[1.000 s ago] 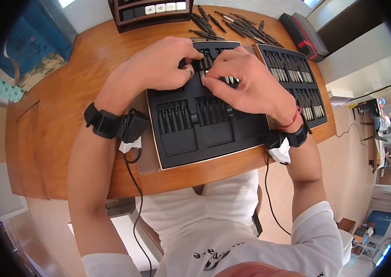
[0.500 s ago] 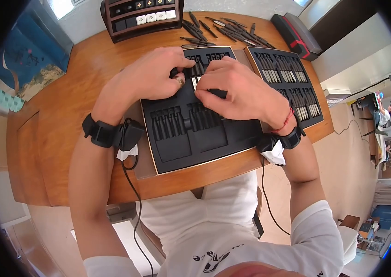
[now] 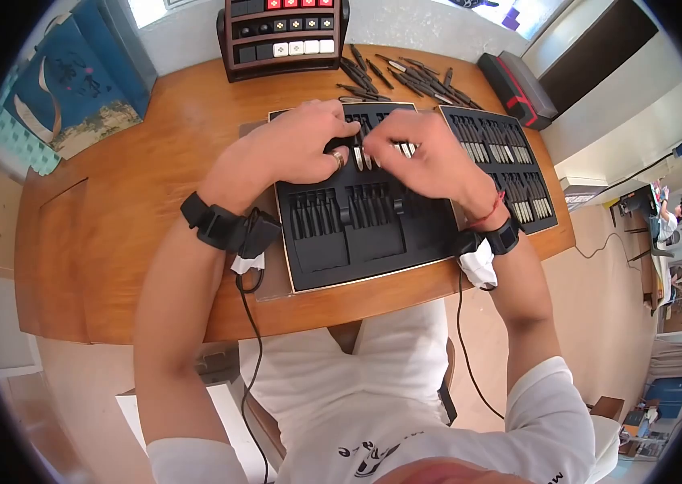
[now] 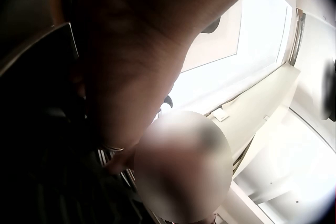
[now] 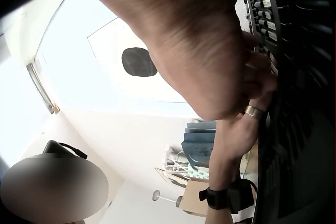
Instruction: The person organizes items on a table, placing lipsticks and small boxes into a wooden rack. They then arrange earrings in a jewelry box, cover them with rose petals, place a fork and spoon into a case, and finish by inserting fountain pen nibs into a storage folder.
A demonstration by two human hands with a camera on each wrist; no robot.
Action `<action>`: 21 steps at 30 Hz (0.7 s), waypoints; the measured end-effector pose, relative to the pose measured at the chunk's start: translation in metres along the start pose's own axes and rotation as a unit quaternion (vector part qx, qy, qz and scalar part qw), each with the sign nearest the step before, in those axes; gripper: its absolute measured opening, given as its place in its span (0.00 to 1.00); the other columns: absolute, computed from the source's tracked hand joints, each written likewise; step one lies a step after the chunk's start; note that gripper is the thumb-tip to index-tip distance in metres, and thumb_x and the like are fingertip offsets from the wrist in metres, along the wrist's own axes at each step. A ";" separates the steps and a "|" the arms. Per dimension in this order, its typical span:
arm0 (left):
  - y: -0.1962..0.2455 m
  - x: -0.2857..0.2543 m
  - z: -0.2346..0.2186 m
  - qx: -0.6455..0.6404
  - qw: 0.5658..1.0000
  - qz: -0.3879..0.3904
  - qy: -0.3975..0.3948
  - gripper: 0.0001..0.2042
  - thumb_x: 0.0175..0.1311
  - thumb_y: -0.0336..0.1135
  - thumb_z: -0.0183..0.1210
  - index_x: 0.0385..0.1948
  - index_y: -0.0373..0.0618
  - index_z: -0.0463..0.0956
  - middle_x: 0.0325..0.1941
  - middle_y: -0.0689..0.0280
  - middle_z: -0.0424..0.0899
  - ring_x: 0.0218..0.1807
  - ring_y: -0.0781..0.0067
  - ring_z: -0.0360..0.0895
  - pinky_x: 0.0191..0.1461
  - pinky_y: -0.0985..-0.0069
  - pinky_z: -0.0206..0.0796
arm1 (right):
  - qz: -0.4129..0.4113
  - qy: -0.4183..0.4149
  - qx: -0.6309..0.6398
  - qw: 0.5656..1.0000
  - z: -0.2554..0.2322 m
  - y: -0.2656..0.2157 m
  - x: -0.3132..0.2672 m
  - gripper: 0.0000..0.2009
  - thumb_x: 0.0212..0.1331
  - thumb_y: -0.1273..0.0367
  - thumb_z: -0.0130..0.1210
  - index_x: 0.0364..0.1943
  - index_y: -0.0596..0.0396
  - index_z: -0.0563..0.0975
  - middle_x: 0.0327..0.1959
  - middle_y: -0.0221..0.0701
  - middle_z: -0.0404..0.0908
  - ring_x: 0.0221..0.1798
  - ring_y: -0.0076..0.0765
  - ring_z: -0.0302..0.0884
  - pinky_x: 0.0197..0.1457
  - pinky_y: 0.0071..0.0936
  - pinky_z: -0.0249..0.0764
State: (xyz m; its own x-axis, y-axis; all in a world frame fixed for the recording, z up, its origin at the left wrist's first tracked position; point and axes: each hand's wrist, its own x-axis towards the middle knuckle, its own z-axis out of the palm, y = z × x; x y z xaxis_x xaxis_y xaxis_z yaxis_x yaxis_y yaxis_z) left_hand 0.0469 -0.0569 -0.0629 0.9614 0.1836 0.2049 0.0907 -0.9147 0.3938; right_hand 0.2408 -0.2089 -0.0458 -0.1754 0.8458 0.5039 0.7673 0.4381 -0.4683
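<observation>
A black slotted tray (image 3: 333, 273) holds slim dark pen-like tools (image 3: 315, 214) in rows, some with silver ends. My left hand (image 3: 299, 145) reaches over its upper left part, index finger extended onto the dark ends in the upper row. A ring (image 3: 338, 159) shows on that hand, also in the right wrist view. Beside it my right hand (image 3: 422, 153) is bent over the same row, thumb and fingertips right at the silver-ended tools (image 3: 360, 157). I cannot tell whether it pinches one. Both wrist views are dark around the fingers.
A second tray (image 3: 510, 179), filled with silver-ended tools, adjoins on the right. Loose tools (image 3: 430, 83) lie scattered behind. A wooden rack (image 3: 284, 48) of small blocks stands at the back, a dark case (image 3: 518, 90) at back right, a blue bag (image 3: 87, 89) at left. Cables hang from both wrists.
My right hand's fingertips have lifted slightly from the silver-ended tool they were on, and more silver ends show. My left hand stays at the upper row. The head view has shifted.
</observation>
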 end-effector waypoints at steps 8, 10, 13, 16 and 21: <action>0.002 0.000 -0.007 -0.056 0.998 -0.040 0.014 0.22 0.71 0.41 0.65 0.61 0.36 0.82 0.48 0.54 0.84 0.55 0.49 0.81 0.60 0.58 0.73 | 0.267 0.065 -0.071 0.959 -0.058 0.047 0.015 0.13 0.70 0.65 0.59 0.42 0.63 0.86 0.36 0.44 0.90 0.38 0.43 0.87 0.48 0.37 0.81; 0.005 0.003 -0.008 -0.064 0.996 -0.056 0.010 0.23 0.71 0.44 0.67 0.60 0.36 0.83 0.48 0.55 0.84 0.54 0.50 0.81 0.59 0.59 0.73 | 0.268 0.053 -0.137 0.952 -0.065 0.073 0.015 0.13 0.69 0.64 0.59 0.42 0.63 0.86 0.38 0.47 0.90 0.42 0.50 0.88 0.51 0.41 0.81; 0.001 0.003 -0.003 -0.042 0.998 -0.051 0.018 0.26 0.69 0.48 0.70 0.60 0.37 0.83 0.48 0.56 0.84 0.53 0.51 0.81 0.58 0.59 0.74 | 0.288 0.015 -0.237 0.927 -0.069 0.106 0.014 0.14 0.66 0.64 0.58 0.42 0.64 0.86 0.42 0.53 0.89 0.48 0.63 0.87 0.55 0.48 0.81; 0.002 0.005 -0.002 -0.025 0.998 -0.053 0.021 0.28 0.67 0.51 0.72 0.60 0.38 0.83 0.48 0.56 0.84 0.53 0.51 0.82 0.57 0.59 0.75 | 0.328 -0.047 -0.289 0.898 -0.072 0.124 0.021 0.15 0.62 0.64 0.60 0.41 0.65 0.85 0.42 0.57 0.88 0.50 0.67 0.86 0.56 0.51 0.81; 0.002 0.006 -0.002 -0.023 0.998 -0.057 0.023 0.28 0.67 0.51 0.72 0.60 0.39 0.83 0.48 0.56 0.85 0.53 0.50 0.82 0.57 0.58 0.75 | 0.352 -0.111 -0.291 0.883 -0.070 0.138 0.028 0.15 0.57 0.64 0.61 0.35 0.67 0.85 0.38 0.60 0.86 0.47 0.68 0.87 0.53 0.53 0.81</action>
State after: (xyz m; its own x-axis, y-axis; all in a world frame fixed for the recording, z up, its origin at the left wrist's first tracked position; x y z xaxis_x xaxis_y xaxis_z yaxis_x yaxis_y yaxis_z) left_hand 0.0524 -0.0571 -0.0590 0.9329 0.3017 0.1967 0.1847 -0.8696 0.4579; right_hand 0.3856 -0.1463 -0.0455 0.4038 0.9133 0.0533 0.9102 -0.3953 -0.1237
